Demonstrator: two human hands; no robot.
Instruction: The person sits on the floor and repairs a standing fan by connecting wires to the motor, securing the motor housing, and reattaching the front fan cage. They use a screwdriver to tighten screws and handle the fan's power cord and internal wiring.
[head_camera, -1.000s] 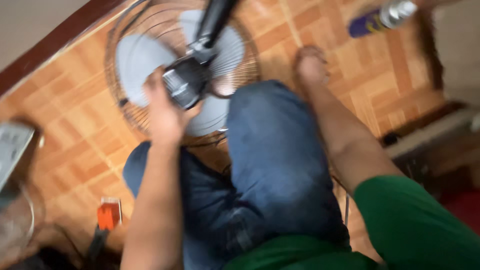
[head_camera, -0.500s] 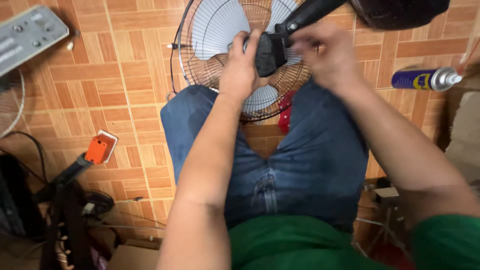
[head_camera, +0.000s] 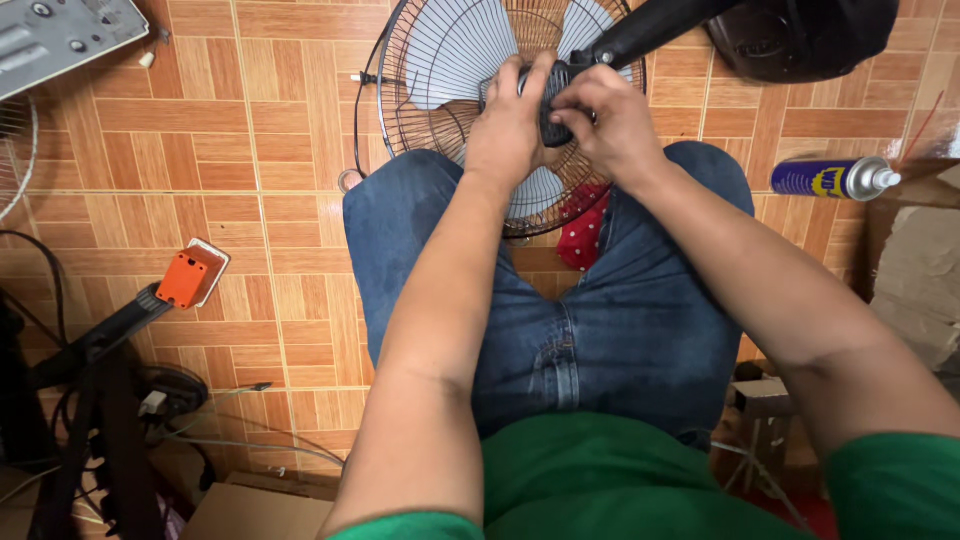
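Note:
An electric fan lies on the tiled floor in front of my knees, its wire guard (head_camera: 400, 110) and pale blades (head_camera: 450, 45) facing up. My left hand (head_camera: 510, 125) and my right hand (head_camera: 605, 120) both clasp the black motor housing (head_camera: 553, 95) at the fan's centre, fingers wrapped over it. The fan's black pole (head_camera: 650, 30) runs up and right to its round dark base (head_camera: 800, 35). A red dotted cloth (head_camera: 585, 235) lies between my legs under the guard.
A blue spray can (head_camera: 830, 178) with a red straw lies at the right. An orange-headed tool (head_camera: 185, 278) lies at the left, with cables (head_camera: 180, 395) and a dark stand. A grey panel (head_camera: 55, 35) sits at the top left. A cardboard box (head_camera: 250, 510) is below.
The view has swung so the fan sits ahead of my knees. My right hand, earlier off the fan, has joined the left on the motor housing.

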